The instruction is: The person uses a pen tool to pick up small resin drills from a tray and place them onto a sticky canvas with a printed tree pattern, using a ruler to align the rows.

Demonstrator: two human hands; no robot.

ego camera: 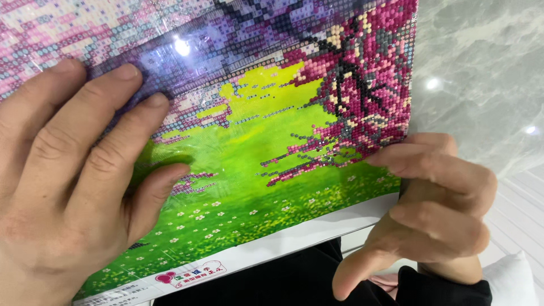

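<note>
A diamond-painting canvas (266, 153) fills most of the head view, with pink and purple beaded areas above and bare green printed ground below, under a glossy film. My left hand (68, 181) lies flat on its left side, fingers spread and pressing on the surface. My right hand (430, 204) is at the canvas's right edge, thumb and forefinger pinching at the edge near the dark pink beads. Whether a small tool sits between those fingers I cannot tell.
A white border strip with a small pink label (190, 273) runs along the canvas's bottom edge. Dark clothing (294, 283) shows below it. Grey marbled floor (481, 68) lies to the right, and something white (510, 277) sits at the bottom right.
</note>
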